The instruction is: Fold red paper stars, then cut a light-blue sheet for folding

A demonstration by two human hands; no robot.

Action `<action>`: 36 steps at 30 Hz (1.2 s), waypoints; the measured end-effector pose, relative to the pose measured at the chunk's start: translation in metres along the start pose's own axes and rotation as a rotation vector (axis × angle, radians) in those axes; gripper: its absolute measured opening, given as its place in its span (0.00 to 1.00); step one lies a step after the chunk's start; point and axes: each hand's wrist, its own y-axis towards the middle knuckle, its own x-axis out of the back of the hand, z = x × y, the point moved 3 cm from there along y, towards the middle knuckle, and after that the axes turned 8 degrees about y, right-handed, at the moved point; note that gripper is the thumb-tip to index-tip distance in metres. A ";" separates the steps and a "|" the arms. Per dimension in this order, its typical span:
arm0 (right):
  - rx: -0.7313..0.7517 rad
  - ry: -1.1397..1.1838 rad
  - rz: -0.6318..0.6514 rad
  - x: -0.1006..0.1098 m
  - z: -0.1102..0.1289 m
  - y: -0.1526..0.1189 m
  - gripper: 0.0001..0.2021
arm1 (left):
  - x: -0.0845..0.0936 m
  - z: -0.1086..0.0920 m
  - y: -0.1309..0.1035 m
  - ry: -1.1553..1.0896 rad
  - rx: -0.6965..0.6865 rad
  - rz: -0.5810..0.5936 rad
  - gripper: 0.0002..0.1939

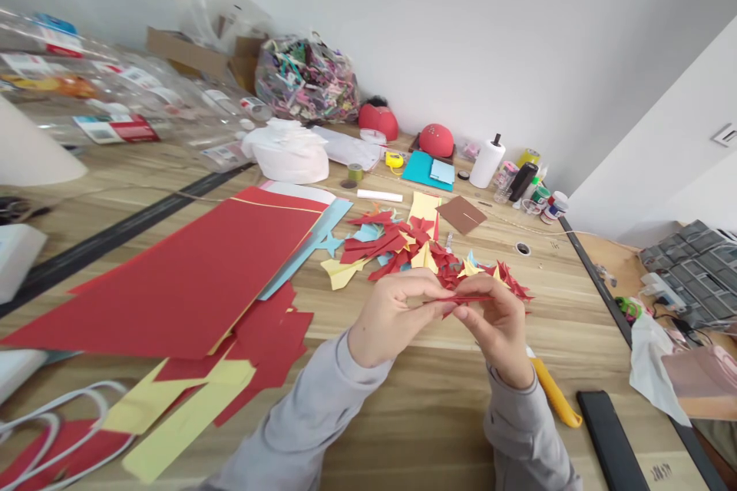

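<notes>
My left hand (400, 314) and my right hand (492, 318) meet above the wooden table, both closed in a pinch. Between their fingertips is a thin, folded piece of red paper (469, 298), seen nearly edge-on. Its full shape is hidden by the fingers. Just beyond the hands lies a heap of folded paper pieces (380, 245) in red, yellow and light blue, some shaped like small planes. By my right wrist a yellow-handled cutter (556, 393) lies on the table, partly covered by the wrist.
Large red sheets (190, 276) are stacked at left, with yellow strips (190, 414) nearer. A black phone (613, 441) lies at front right. Plastic bottles (115, 92) and a bag of colourful scraps (305, 77) stand at the back left. A brown paper square (461, 214) lies beyond the heap.
</notes>
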 end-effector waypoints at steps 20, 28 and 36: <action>-0.068 0.302 -0.082 0.003 -0.010 0.002 0.08 | -0.006 0.003 -0.002 -0.072 0.012 -0.055 0.03; -0.086 0.240 -0.108 0.002 -0.012 0.004 0.04 | -0.007 0.001 0.001 -0.078 0.046 -0.010 0.04; -0.087 0.225 -0.113 0.005 -0.014 0.000 0.05 | -0.006 0.004 0.001 -0.076 0.029 -0.007 0.08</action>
